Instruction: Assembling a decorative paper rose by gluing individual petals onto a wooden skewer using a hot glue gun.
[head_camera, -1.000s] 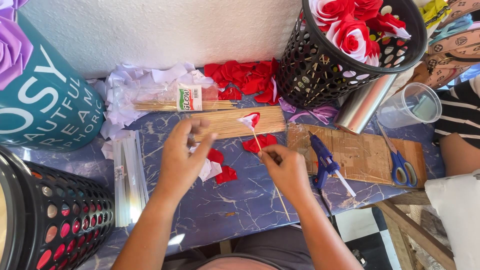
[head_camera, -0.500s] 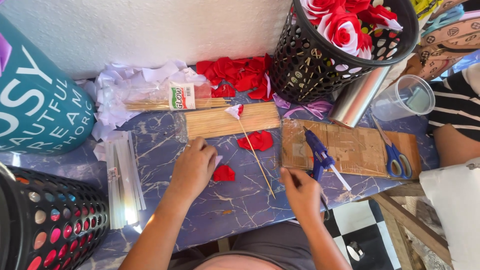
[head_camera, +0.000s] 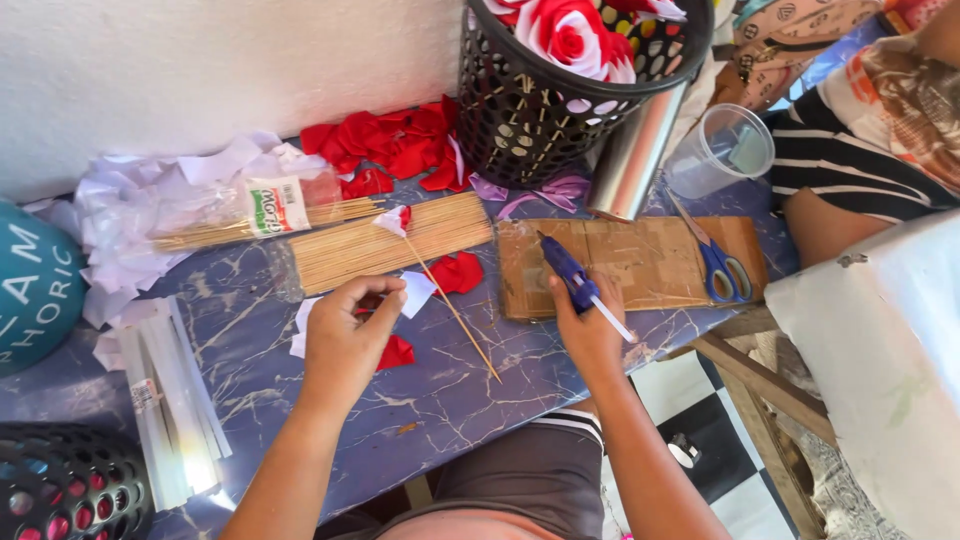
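Head view: the left hand rests at the middle of the blue marbled bench; its grip is pressed together, thumb and forefinger pinching a white petal piece, which keeps the piece flat and ready beside the red petal pieces under the palm.

The right hand, at 3 o'clock of the left, closes its grip around the blue glue gun; the gun lies over the cardboard sheet, evidently there to shield the bench from drips.

1 skewer, tipped with a small red-and-white bud, lies free between the 2 hands, slanting from 11 o'clock to 5 o'clock; the skewer bundle sits at 12 o'clock of the left hand.

The black basket of finished roses stands at 1 o'clock; blue scissors lie at the sheet's far end.
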